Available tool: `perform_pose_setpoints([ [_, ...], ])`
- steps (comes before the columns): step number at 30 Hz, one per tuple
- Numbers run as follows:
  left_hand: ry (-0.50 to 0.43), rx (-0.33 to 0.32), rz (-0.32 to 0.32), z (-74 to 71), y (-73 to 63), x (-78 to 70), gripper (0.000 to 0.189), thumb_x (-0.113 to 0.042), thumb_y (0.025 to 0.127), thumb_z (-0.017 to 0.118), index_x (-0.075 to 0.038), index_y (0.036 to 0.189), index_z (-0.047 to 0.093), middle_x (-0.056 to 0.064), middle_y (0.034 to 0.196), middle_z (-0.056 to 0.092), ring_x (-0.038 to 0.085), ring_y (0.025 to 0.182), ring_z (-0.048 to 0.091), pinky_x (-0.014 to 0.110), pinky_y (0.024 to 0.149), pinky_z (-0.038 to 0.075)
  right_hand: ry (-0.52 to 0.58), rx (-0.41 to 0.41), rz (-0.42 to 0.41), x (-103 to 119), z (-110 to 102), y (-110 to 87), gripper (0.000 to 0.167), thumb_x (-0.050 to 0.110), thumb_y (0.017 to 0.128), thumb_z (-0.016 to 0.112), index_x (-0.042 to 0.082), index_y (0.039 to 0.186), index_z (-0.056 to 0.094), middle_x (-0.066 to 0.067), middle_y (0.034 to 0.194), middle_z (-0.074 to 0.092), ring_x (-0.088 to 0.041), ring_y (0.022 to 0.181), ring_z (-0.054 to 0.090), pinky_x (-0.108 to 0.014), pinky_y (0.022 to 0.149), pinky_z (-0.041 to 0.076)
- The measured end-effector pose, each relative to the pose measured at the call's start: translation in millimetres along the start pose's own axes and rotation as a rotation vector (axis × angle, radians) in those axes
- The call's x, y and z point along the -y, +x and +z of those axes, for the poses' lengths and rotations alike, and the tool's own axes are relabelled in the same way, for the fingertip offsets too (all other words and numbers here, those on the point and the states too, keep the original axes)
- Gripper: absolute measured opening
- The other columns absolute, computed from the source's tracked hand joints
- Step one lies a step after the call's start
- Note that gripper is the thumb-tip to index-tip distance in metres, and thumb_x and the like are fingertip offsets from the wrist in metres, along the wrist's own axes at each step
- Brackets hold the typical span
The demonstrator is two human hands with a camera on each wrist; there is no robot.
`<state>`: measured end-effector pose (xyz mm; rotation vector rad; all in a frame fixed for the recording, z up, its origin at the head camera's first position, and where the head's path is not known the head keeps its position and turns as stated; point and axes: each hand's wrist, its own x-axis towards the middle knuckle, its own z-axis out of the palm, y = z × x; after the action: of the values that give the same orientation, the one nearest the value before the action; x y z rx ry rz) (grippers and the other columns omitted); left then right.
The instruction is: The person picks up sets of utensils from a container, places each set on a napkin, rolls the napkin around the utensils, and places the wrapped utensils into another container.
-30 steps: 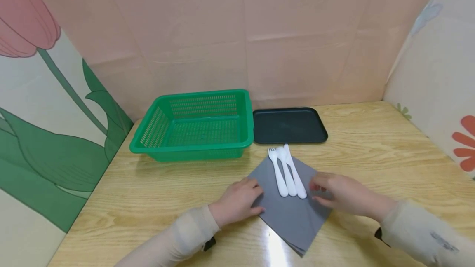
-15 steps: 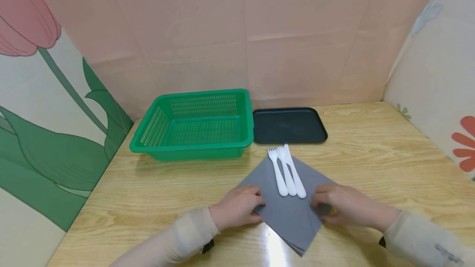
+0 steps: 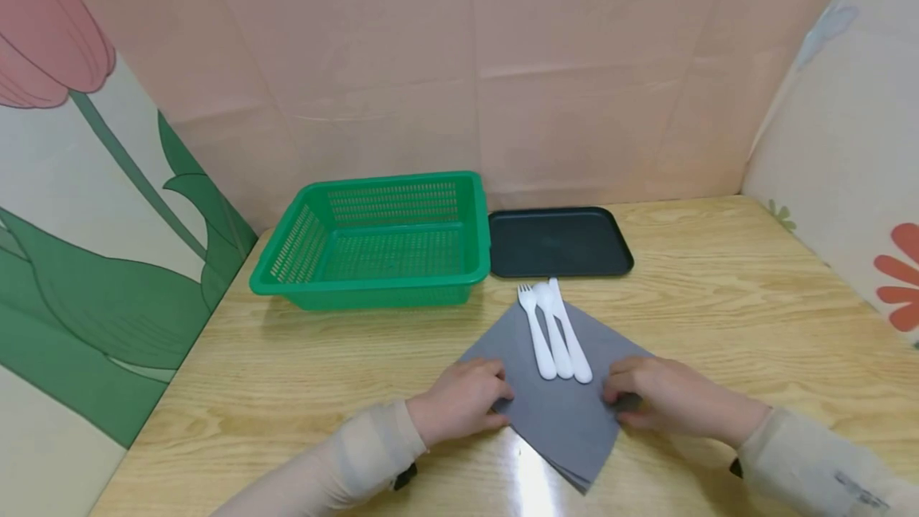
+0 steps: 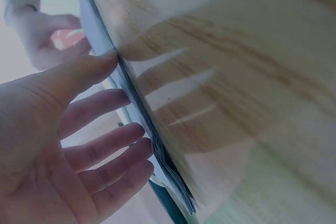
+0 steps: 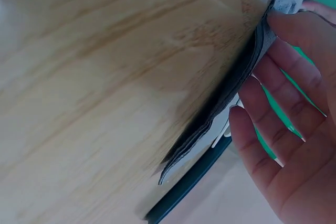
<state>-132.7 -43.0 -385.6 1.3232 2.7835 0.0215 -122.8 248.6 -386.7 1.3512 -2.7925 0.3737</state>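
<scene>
A folded grey napkin (image 3: 556, 421) lies diamond-wise on the table, with several layers showing along its edge in both wrist views. On its upper half rest a white fork (image 3: 538, 333), a white spoon (image 3: 556, 333) and a white knife (image 3: 572, 333), side by side, handles toward me. My left hand (image 3: 463, 399) pinches the napkin's lower left edge, thumb at the rim and fingers over the top. At the lower right edge my right hand (image 3: 656, 396) pinches it the same way; the edge there curls up slightly. Both hands stay apart from the cutlery.
A green plastic basket (image 3: 388, 287) with slotted walls stands at the back left. Right beside it lies a black tray (image 3: 560, 242), just beyond the cutlery tips. The wooden table (image 3: 732, 286) ends at a pink backdrop and printed side walls.
Both hands have slid slightly toward me along the napkin's edges, uncovering its side corners. The right fingers have closed on the edge. The cutlery has not moved.
</scene>
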Motion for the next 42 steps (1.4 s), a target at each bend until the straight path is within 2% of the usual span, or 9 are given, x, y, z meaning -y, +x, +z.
perform_pose_setpoints([
  [6, -0.009, 0.013, -0.008, -2.7, 0.1, -1.2, 0.026, -0.039, 0.08, 0.07, -0.023, 0.102, 0.072, -0.006, 0.092, 0.061, 0.003, 0.075, 0.051, 0.014, 0.062, 0.04, 0.043, 0.032, 0.038, 0, -1, 1.5, 0.019, 0.015, 0.071, 0.076, 0.027, 0.078, 0.063, 0.019, 0.08, 0.056, 0.005, 0.074, 0.051, -0.019, 0.058, 0.046],
  [17, -0.022, 0.005, 0.011, -2.0, 0.6, -1.0, 0.029, -0.04, 0.078, 0.072, -0.023, 0.101, 0.072, -0.007, 0.089, 0.059, 0.003, 0.074, 0.049, 0.014, 0.062, 0.039, 0.066, 0.038, 0.047, -2, 2, 1.4, 0.02, 0.013, 0.077, 0.072, 0.028, 0.077, 0.059, 0.02, 0.079, 0.052, 0.008, 0.071, 0.046, -0.017, 0.057, 0.043],
  [20, -0.02, 0.009, 0.012, -2.0, 0.4, -0.7, 0.031, -0.042, 0.076, 0.073, -0.022, 0.1, 0.072, -0.007, 0.087, 0.057, 0.003, 0.073, 0.048, 0.015, 0.061, 0.039, 0.094, 0.016, 0.028, -4, 4, 0.7, 0.019, 0.013, 0.079, 0.071, 0.027, 0.079, 0.058, 0.019, 0.08, 0.051, 0.008, 0.072, 0.045, -0.015, 0.057, 0.043],
  [26, -0.008, 0.028, 0.003, -3.8, 0.5, -0.7, 0.034, -0.046, 0.076, 0.072, -0.021, 0.099, 0.068, -0.008, 0.084, 0.053, 0.002, 0.07, 0.045, 0.015, 0.058, 0.036, 0.134, -0.096, -0.012, -8, 6, -1.3, 0.017, 0.011, 0.082, 0.069, 0.025, 0.083, 0.057, 0.017, 0.083, 0.051, 0.009, 0.075, 0.045, -0.014, 0.059, 0.043],
  [33, -0.006, 0.027, -0.034, -2.9, 1.9, -2.6, 0.04, -0.049, 0.079, 0.068, -0.017, 0.102, 0.064, -0.007, 0.088, 0.059, 0.003, 0.075, 0.053, 0.015, 0.062, 0.043, 0.191, -0.088, 0.049, -10, 4, 1.3, 0.021, 0.002, 0.085, 0.062, 0.02, 0.083, 0.052, 0.015, 0.076, 0.052, 0.009, 0.07, 0.042, -0.016, 0.056, 0.041],
  [36, -0.01, 0.011, -0.055, -1.9, 3.9, -3.2, 0.034, -0.046, 0.081, 0.067, -0.017, 0.099, 0.064, -0.007, 0.086, 0.06, 0.002, 0.072, 0.053, 0.014, 0.059, 0.043, 0.197, -0.088, 0.083, -9, 4, 2.0, 0.02, 0.002, 0.087, 0.06, 0.019, 0.083, 0.05, 0.014, 0.074, 0.05, 0.009, 0.067, 0.04, -0.015, 0.055, 0.039],
  [42, 0.026, -0.063, -0.067, 1.7, 8.0, -1.1, 0.011, -0.028, 0.087, 0.063, -0.018, 0.089, 0.068, -0.007, 0.078, 0.063, 0.003, 0.064, 0.056, 0.015, 0.055, 0.042, 0.231, -0.076, 0.139, -10, 4, 3.1, 0.016, 0.006, 0.091, 0.056, 0.018, 0.084, 0.048, 0.013, 0.072, 0.049, 0.008, 0.065, 0.04, -0.015, 0.054, 0.038],
])
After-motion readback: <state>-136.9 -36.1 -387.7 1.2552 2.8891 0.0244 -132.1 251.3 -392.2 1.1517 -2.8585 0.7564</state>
